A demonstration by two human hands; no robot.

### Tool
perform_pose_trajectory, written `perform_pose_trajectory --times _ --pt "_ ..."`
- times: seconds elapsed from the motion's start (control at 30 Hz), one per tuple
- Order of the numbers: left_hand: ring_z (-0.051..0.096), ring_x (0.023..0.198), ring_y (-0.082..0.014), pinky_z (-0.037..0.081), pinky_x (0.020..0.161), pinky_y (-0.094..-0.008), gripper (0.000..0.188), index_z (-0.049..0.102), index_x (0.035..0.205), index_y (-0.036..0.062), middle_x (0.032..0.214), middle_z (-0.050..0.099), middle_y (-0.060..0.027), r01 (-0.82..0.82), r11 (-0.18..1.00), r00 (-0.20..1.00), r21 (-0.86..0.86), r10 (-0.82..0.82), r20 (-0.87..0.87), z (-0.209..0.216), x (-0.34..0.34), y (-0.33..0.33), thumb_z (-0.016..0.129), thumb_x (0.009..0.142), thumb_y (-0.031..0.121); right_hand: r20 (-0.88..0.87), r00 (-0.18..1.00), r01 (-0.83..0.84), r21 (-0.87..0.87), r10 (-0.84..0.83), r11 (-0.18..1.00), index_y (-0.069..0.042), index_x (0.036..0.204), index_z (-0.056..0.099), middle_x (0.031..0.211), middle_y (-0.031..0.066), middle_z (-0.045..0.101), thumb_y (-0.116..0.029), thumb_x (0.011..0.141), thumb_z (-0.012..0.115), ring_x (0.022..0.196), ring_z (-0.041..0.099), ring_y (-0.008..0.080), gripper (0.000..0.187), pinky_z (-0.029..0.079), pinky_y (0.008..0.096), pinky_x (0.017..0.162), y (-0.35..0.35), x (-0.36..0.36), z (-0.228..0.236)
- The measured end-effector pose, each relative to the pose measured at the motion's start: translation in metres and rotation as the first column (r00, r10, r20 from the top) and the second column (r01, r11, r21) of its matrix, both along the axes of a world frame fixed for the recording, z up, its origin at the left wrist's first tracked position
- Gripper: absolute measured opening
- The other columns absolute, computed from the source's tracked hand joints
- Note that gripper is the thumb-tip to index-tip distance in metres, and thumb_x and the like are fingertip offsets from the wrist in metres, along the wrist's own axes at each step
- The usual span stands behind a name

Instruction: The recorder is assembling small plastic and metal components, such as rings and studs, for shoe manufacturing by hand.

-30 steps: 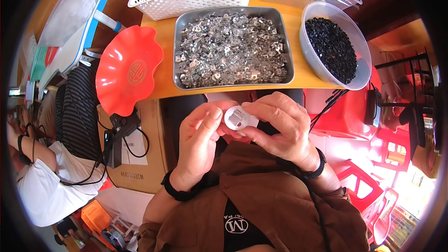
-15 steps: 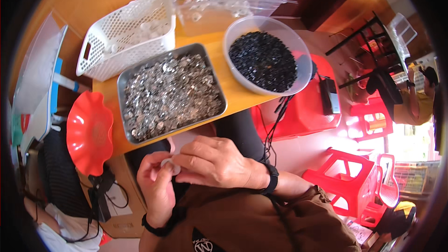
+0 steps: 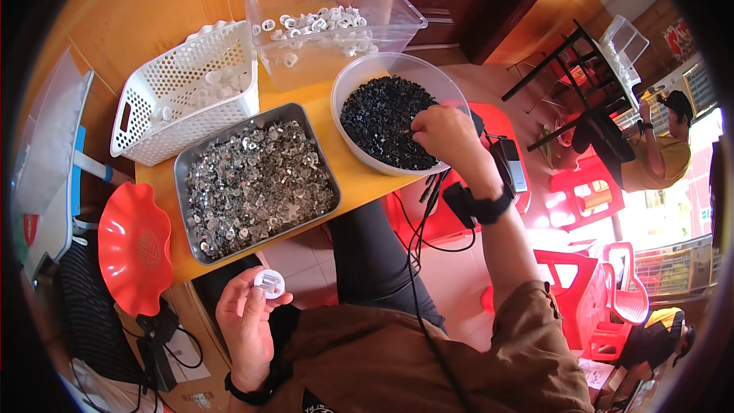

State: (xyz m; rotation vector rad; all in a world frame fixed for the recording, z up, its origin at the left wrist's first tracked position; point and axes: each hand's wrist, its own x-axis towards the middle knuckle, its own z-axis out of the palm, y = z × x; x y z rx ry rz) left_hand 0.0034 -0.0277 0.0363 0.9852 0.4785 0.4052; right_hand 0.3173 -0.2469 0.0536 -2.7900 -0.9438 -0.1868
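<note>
My left hand [image 3: 246,321] pinches a round white plastic part [image 3: 269,283] between thumb and fingers, near the table's front edge. Slots or metal-looking bits show in the part's face. My right hand [image 3: 451,138] reaches over the rim of a clear round tub [image 3: 460,99], its fingers drawn together at the heap of small black pieces [image 3: 386,118]. What those fingertips grip is too small to make out. Between the hands and the wall stands a metal tray [image 3: 334,203] full of small shiny metal pieces [image 3: 256,183].
Behind the tray are a white perforated basket [image 3: 183,118] and a clear bin [image 3: 306,53], both with white parts inside. A red wavy-edged dish [image 3: 136,248] is at the left. Black cables [image 3: 417,245] hang beside a red stool [image 3: 497,126]. Other people [image 3: 669,141] are at the right.
My hands have parted. The right has moved from beside the left up into the tub of black pieces. My left hand still holds the white part, now turned face up.
</note>
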Motion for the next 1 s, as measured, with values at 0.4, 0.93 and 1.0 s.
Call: perform_pose_trajectory --times 0.4,0.93,1.0 --pt "0.063 0.095 -0.0225 0.056 0.078 -0.0371 0.032 0.054 0.118 -0.004 0.107 0.062 -0.0152 0.255 0.967 0.965 0.025 -0.253 -0.073 0.005 -0.005 0.005 0.058 0.087 0.004 -0.117 0.992 -0.061 -0.062 0.054 0.996 -0.01 0.083 0.071 0.082 0.0113 0.068 -0.008 0.067 0.065 0.08 0.066 0.0297 0.017 0.051 0.0407 0.074 0.01 0.02 -0.026" --pt "0.063 0.094 -0.0158 0.055 0.08 -0.0282 0.029 0.056 0.118 -0.0023 0.11 0.062 -0.0116 0.354 0.932 0.934 -0.077 -0.357 -0.023 0.002 0.004 0.0 0.06 0.09 0.004 -0.311 0.95 0.125 0.299 -0.027 0.946 -0.004 0.086 0.063 0.071 0.005 0.065 -0.004 0.079 0.063 0.052 0.059 0.0101 0.007 0.046 0.0235 0.042 -0.011 0.021 -0.021" --pt "0.062 0.099 -0.0181 0.055 0.08 -0.0298 0.031 0.055 0.12 -0.002 0.113 0.061 -0.0129 0.329 0.941 0.944 -0.078 -0.33 0.001 0.001 0.002 0.001 0.06 0.089 0.001 -0.363 0.932 0.15 0.385 0.0 0.911 -0.008 0.098 0.066 0.073 0.0034 0.066 -0.007 0.082 0.063 0.054 0.059 0.0069 0.017 0.046 0.0222 0.042 -0.003 0.013 -0.013"
